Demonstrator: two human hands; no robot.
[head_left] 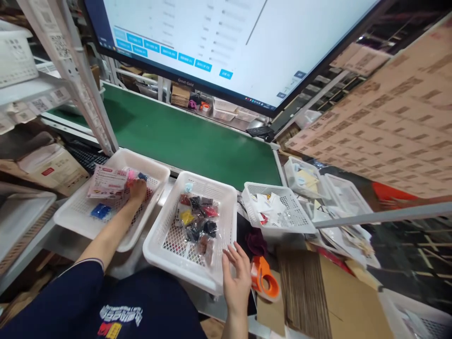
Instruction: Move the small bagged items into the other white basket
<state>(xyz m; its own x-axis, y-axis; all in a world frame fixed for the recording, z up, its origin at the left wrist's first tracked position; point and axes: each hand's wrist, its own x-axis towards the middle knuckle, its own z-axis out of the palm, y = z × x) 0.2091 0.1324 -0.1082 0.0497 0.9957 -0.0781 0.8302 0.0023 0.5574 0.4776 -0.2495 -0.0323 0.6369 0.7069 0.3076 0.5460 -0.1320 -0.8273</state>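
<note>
My left hand [137, 189] reaches into the left white basket [76, 217], fingers curled down on small packets beside a pink printed card [106, 181] and a blue packet [100, 211]. What the fingers grip is hidden. My right hand [236, 275] rests with fingers spread against the near right corner of the middle white basket [162, 254], which holds several small bagged items, dark, yellow and red [197, 221].
A third white basket [278, 207] with white packets stands to the right. An orange tape dispenser [263, 278] lies by my right hand on brown cardboard [318, 292]. Behind run a green conveyor belt [190, 136] and a large monitor [233, 37]. Shelf posts stand left.
</note>
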